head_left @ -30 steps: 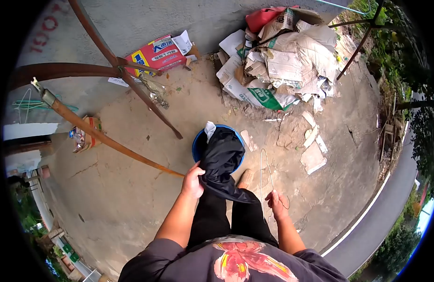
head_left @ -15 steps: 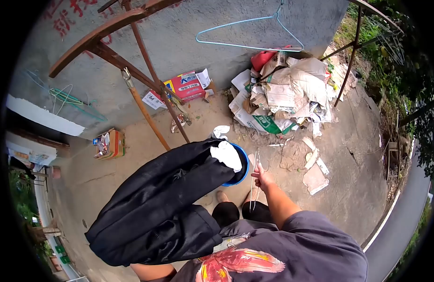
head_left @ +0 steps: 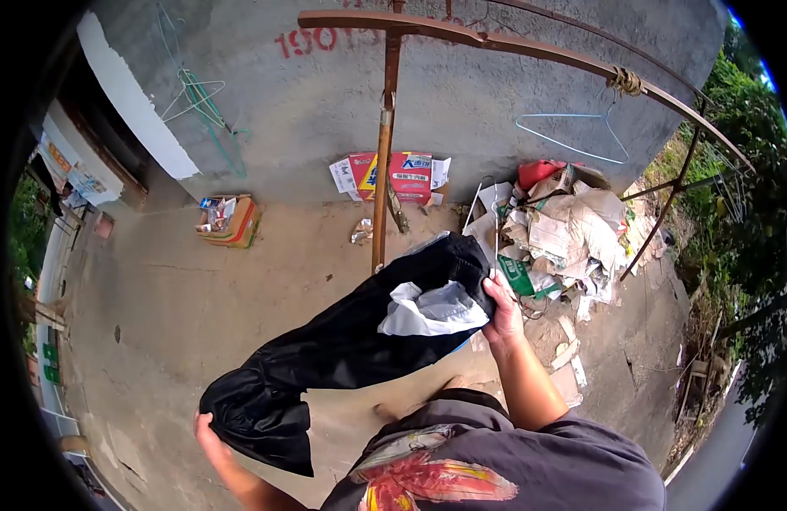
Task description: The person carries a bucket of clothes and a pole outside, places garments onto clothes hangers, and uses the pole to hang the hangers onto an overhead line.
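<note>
A pair of black trousers [head_left: 351, 349] is stretched slantwise between my two hands, with a white inner lining [head_left: 432, 309] hanging out near the upper right end. My left hand [head_left: 208, 433] is closed on the lower left end, its fingers partly behind the cloth. At the upper right end, my right hand [head_left: 502, 311] grips the cloth together with a thin wire hanger [head_left: 495, 226], which points up and away from me. Below the cloth only a sliver of a blue bucket rim [head_left: 464, 347] shows.
A brown wooden rack [head_left: 461, 32] stands ahead, its post [head_left: 382, 170] just beyond the trousers. A blue hanger [head_left: 572, 115] hangs from it. Flattened cardboard [head_left: 547, 226] is heaped at right. A red carton [head_left: 406, 176] and an open box [head_left: 231, 223] lie by the wall.
The trousers have lifted off the bucket and are now spread between both hands. My right hand, earlier holding only the hanger, has moved up and grips the trousers too. The view has turned left.
</note>
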`<state>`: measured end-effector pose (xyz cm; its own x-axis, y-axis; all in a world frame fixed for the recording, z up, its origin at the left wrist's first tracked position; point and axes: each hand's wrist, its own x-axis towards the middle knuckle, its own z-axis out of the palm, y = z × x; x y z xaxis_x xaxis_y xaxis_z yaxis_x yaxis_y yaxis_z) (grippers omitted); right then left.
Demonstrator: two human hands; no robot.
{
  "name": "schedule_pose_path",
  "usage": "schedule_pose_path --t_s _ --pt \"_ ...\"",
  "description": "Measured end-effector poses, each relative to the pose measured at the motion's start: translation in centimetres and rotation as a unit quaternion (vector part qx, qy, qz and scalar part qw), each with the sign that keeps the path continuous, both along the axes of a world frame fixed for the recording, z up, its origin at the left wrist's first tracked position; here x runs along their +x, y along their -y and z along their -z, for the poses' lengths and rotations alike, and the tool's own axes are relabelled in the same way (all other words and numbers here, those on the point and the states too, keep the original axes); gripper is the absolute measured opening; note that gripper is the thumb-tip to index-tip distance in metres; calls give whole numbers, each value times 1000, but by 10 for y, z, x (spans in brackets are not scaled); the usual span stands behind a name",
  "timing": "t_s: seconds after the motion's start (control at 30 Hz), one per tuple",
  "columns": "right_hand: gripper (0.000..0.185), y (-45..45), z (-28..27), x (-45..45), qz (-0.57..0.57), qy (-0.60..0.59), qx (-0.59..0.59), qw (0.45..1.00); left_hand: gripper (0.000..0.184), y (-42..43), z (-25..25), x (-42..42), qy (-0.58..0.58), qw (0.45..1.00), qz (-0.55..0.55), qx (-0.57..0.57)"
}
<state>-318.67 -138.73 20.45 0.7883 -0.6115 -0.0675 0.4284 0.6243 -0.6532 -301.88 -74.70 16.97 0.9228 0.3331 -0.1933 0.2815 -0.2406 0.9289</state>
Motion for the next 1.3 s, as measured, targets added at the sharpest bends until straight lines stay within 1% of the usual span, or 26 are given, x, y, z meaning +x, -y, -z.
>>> schedule_pose_path --t_s 0.07,0.1,0.13,0.17,0.2,0.3,0.33,0.37,0.47,0.5,0.53,0.6,0.67,0.73,0.77,0.8,0.83,0.87,0.9,0.97,1.07,1.1,1.13,1.2,1.27,1.3 --pt "29 -42 -45 8 -30 -5 -53 998 54 63 4 -30 -45 990 113 69" --pt "27 -70 -71 13 -57 -9 -81 995 51 87 24 -37 4 978 126 166" --pt "26 -97 -87 19 -87 -14 -106 990 48 119 11 -45 10 972 195 131" --pt "24 -118 -78 25 -107 -31 -151 982 45 145 4 -48 -37 966 237 -101" --pt "20 -151 -106 29 -142 -33 -179 973 53 169 -25 -52 -44 919 326 -217" --pt "21 -214 -116 35 -239 -24 -405 882 88 212 -93 -51 36 815 457 -355" --pt "21 -236 -118 35 -266 -12 -451 852 85 214 -99 -55 32 783 466 -411" --pt "18 -260 -118 38 -256 44 -520 814 75 211 -115 -60 20 789 488 -374" --pt "22 -290 -119 37 -397 17 -422 815 48 183 -139 -52 -77 776 515 -356" --pt "23 -282 -124 40 -428 10 -465 775 36 187 -146 -61 -21 797 457 -394" --pt "22 -282 -135 42 -334 66 -557 757 33 182 -141 -58 0 787 478 -389" --pt "20 -276 -142 33 -329 14 -636 698 27 177 -127 -61 75 786 524 -318" --pt "16 -272 -155 25 -316 7 -653 688 30 179 -137 -62 77 771 539 -330" --pt "14 -267 -166 16 -317 -5 -633 706 27 179 -137 -60 10 689 617 -380" --pt "12 -259 -170 14 -279 -7 -608 744 28 178 -140 -59 68 731 603 -312" --pt "13 -250 -168 10 -193 -5 -531 825 30 174 -148 -61 -1 742 575 -345" --pt "20 -229 -175 9 -121 -26 -530 839 31 170 -150 -59 -3 732 579 -359" --pt "22 -213 -188 9 -80 -48 -563 821 32 168 -152 -58 -5 724 581 -372" --pt "20 -194 -182 20 -30 10 -658 752 34 168 -160 -59 -18 718 588 -372" --pt "26 -209 -197 29 -212 -60 -573 789 34 180 -167 -60 -24 708 609 -357" --pt "28 -209 -167 51 -393 27 -491 777 34 199 -181 -57 -30 722 594 -352" --pt "19 -207 -164 53 -348 16 -437 829 36 198 -190 -55 -10 739 578 -346" --pt "16 -195 -166 53 -278 11 -479 833 39 196 -197 -55 9 756 560 -340" --pt "12 -178 -174 51 -197 20 -429 881 48 177 -193 -46 72 785 588 -182" --pt "7 -171 -191 48 -183 15 -252 950 44 165 -184 -45 182 807 558 62" --pt "7 -170 -194 53 -153 12 -194 969 45 161 -178 -45 127 817 555 91"
